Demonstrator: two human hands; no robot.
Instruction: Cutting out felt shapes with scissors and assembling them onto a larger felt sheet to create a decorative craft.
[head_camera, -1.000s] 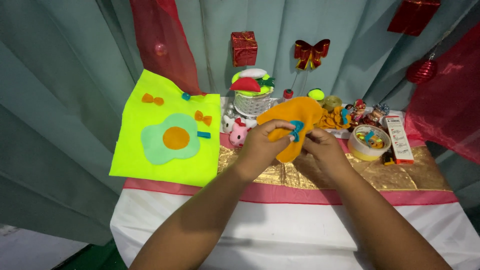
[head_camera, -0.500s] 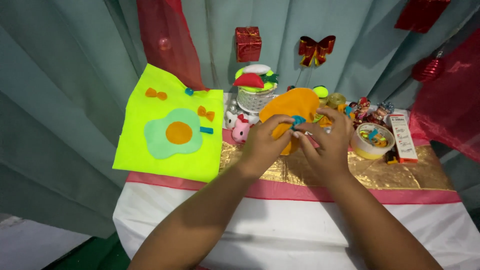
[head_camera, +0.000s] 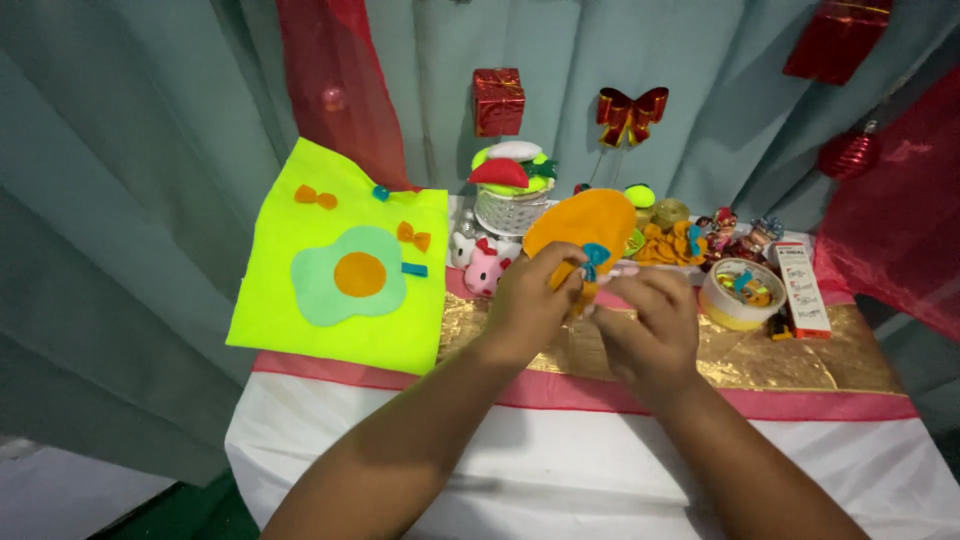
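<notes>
I saw my left hand (head_camera: 525, 300) and right hand (head_camera: 645, 325) pinching the orange felt piece (head_camera: 585, 225) by its lower edge, above the table's (head_camera: 800, 365) middle; it looked light, soft and floppy.

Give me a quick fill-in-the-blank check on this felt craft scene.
1. Both hands hold an ____ felt oval with a small blue bow.
2. The neon yellow felt sheet lies to the ____ of the left hand.
3. The tape roll sits nearest the ____ hand.

Answers: orange; left; right
</notes>
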